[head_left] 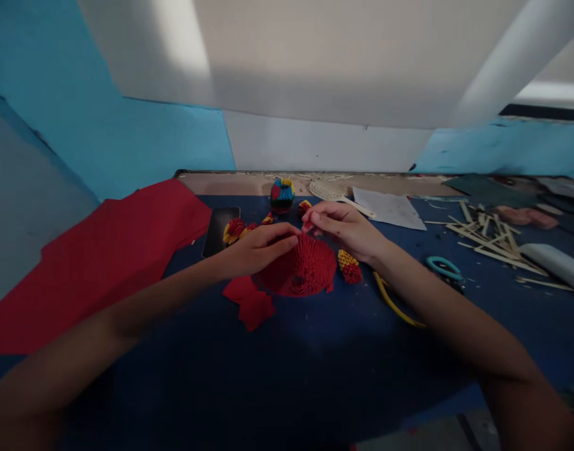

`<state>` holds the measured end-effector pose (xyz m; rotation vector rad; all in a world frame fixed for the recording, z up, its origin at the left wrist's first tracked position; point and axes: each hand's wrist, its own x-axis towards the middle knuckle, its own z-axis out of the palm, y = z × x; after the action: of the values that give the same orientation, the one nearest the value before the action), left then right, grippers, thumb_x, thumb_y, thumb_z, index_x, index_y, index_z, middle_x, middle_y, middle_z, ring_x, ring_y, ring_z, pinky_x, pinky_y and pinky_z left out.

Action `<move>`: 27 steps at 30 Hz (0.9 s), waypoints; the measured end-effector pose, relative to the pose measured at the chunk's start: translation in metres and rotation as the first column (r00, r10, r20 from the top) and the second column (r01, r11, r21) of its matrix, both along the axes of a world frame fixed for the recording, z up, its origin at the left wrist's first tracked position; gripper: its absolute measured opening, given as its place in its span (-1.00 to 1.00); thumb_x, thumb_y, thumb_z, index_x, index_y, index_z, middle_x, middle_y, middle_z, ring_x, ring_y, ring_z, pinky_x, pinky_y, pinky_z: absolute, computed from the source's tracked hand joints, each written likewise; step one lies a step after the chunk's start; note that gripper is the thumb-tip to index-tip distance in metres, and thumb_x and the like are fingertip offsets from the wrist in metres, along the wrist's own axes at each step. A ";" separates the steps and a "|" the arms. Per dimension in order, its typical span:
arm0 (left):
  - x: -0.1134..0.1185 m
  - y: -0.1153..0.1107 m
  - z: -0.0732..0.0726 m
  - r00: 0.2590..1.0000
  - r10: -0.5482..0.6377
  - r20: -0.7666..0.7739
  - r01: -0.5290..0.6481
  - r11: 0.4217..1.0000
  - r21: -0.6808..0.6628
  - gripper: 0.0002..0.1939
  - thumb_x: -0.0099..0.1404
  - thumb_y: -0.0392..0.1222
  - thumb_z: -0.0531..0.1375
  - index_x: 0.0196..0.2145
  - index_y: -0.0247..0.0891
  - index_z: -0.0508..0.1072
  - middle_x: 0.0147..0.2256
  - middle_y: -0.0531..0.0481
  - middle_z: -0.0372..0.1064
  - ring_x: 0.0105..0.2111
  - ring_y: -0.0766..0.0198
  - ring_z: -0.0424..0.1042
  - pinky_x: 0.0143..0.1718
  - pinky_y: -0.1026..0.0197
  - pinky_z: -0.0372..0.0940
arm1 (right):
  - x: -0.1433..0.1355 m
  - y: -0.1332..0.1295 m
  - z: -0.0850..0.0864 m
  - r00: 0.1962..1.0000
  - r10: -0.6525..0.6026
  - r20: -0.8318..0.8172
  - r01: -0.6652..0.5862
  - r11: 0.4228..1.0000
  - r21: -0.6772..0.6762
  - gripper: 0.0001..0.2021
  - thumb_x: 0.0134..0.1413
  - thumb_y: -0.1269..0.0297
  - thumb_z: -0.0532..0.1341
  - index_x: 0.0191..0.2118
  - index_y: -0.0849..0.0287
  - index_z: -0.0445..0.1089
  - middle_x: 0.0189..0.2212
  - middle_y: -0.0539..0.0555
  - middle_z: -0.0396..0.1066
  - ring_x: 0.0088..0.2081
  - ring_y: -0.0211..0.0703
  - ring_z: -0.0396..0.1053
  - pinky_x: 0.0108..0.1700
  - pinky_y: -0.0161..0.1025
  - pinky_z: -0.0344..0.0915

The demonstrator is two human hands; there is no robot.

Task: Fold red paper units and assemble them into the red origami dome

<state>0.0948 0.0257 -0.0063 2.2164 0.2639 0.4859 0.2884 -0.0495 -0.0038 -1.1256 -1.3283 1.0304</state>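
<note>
Red folded-paper mound [317, 269]: sits on the dark blue worktop [291, 363], directly below and between the two grips, its far edge close under the fingertips.
Left grip [262, 247]: reaches over the mound's upper-left side, fingers slightly bent; whether they grasp anything cannot be told.
Right grip [345, 227]: pinches a small red piece [306, 227] between thumb and fingers, just above the mound's far edge.
Red paper scraps [255, 308]: lie nearer the wearer than the left grip, beside the mound.
Yellow-and-red folded piece [349, 267]: rests just below the right grip, near the mound's right side.
Multicolored folded piece [282, 194]: stands beyond both grips.
Red sheets [122, 235]: spread out left of the left grip.
Thin pale sticks [496, 241]: lie heaped well to the right of the right grip.
</note>
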 end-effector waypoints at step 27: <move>-0.015 0.050 -0.007 0.960 0.052 0.274 0.106 0.842 -0.530 -0.64 0.05 -0.08 0.37 -0.21 -0.20 0.44 -0.21 -0.04 0.49 -0.31 0.31 0.47 -0.34 0.28 0.39 | 0.027 -0.010 -0.032 0.924 -0.356 -0.137 0.365 0.930 0.044 -0.71 -0.03 -0.04 0.30 -0.31 0.04 0.32 -0.28 0.02 0.52 -0.11 -0.10 0.49 -0.17 -0.15 0.41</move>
<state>0.0798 0.0755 -0.0134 1.5734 0.1886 0.6154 0.3150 -0.0591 -0.0358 -1.1788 -0.9988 0.7645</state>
